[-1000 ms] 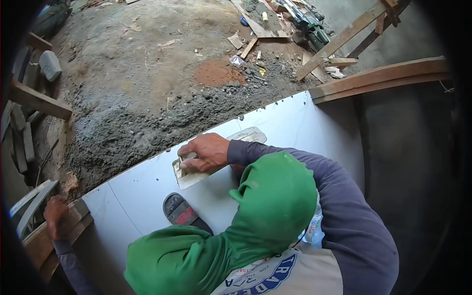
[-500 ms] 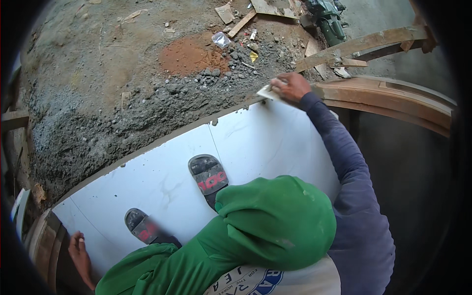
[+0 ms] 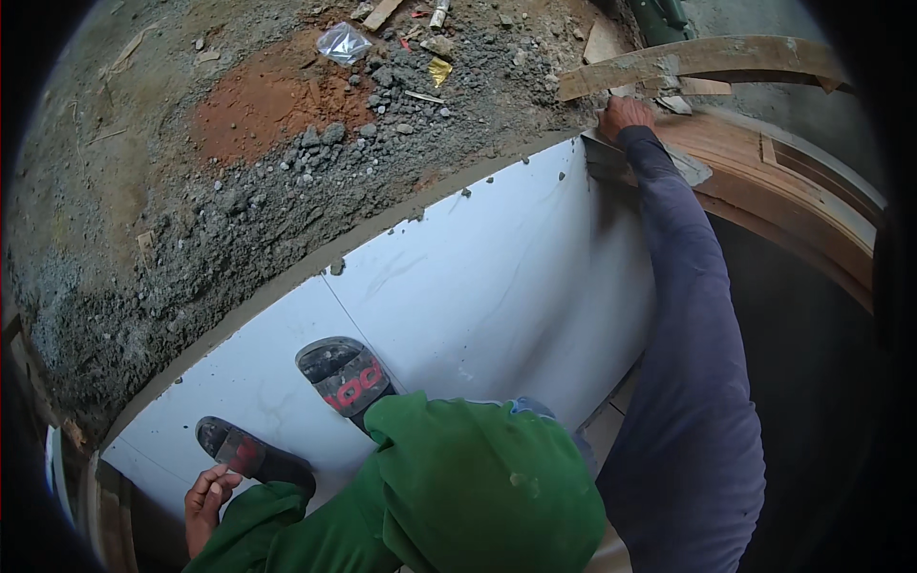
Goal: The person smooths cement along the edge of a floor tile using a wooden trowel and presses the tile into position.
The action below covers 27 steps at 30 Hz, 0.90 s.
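Right hand [image 3: 628, 116] had shifted rightward to the wooden board [image 3: 740, 158], grip clenched on a flat trowel [image 3: 693, 170], left hand [image 3: 207, 502] curled, hold impossible to tell, red lettering marked black sandals [image 3: 353, 382].

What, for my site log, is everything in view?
tiles: at least two, white, middle
trowel: one, grey, under right hand
slippers: two, black-red, on tiles
rubble: many, grey, beyond tiles
soil: one patch, red, upper left
bag: one, clear, by soil
wrapper: one, yellow, near bag
boards: several, brown, upper right
object: one, dark green, top right
trousers: one pair, green, bottom
sleeve: one, purple, right
left hand: one, bare, lower left
right hand: one, bare, upper right
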Each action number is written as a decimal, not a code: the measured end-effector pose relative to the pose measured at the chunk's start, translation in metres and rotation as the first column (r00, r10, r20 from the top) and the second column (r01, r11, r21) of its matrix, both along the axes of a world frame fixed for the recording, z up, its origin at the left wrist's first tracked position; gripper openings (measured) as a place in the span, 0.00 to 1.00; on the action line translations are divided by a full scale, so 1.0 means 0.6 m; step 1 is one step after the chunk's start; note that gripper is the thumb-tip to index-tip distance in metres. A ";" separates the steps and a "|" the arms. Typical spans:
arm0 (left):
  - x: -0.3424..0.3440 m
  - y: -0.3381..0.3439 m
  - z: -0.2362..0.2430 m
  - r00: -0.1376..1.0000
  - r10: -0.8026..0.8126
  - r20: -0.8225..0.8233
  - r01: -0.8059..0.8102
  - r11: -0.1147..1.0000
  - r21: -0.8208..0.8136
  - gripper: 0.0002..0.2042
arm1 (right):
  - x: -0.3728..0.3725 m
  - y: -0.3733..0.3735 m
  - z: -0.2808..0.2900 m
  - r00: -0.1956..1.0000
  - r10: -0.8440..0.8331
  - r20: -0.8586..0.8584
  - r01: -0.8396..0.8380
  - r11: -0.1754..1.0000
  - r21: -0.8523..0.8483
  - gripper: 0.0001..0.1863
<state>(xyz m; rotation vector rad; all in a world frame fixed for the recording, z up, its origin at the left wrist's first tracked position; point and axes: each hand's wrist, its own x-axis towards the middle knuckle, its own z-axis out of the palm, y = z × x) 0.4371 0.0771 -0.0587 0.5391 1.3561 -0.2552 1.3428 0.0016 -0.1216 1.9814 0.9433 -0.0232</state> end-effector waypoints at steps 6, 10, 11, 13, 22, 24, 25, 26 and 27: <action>0.001 0.019 -0.010 0.997 -0.032 -0.075 0.032 0.999 -0.001 0.19 | 0.042 0.019 -0.038 0.998 -0.060 0.001 0.060 0.996 -0.060 0.15; 0.001 0.026 -0.019 0.994 -0.065 -0.088 0.063 0.998 -0.021 0.20 | 0.065 0.017 -0.067 0.995 -0.104 0.003 0.103 0.989 -0.110 0.15; 0.001 0.026 -0.019 0.992 -0.066 -0.105 0.064 0.998 -0.021 0.19 | 0.066 0.016 -0.077 0.995 -0.104 -0.003 0.103 0.987 -0.119 0.15; -0.004 0.024 -0.042 0.994 -0.067 -0.092 0.064 0.997 -0.033 0.19 | 0.062 0.017 -0.063 0.997 -0.071 -0.005 0.070 0.992 -0.109 0.17; -0.015 0.037 -0.078 0.988 -0.108 -0.107 0.110 0.994 0.018 0.22 | -0.019 0.019 -0.032 0.998 0.010 -0.055 -0.016 0.994 -0.111 0.22; -0.028 0.036 -0.077 0.982 -0.131 -0.135 0.133 0.991 0.000 0.23 | 0.004 0.028 -0.029 0.999 -0.016 -0.043 0.008 0.984 -0.179 0.18; -0.036 0.036 -0.084 0.983 -0.129 -0.130 0.130 0.992 -0.003 0.23 | 0.015 0.023 -0.033 0.999 -0.013 -0.038 0.006 0.983 -0.182 0.18; -0.045 0.037 -0.093 0.984 -0.115 -0.135 0.116 0.993 0.006 0.24 | 0.025 0.017 -0.039 1.000 0.016 -0.018 -0.019 0.985 -0.169 0.16; -0.047 0.038 -0.095 0.984 -0.104 -0.146 0.106 0.994 0.011 0.24 | 0.027 0.014 -0.048 0.999 0.041 -0.005 -0.041 0.986 -0.159 0.15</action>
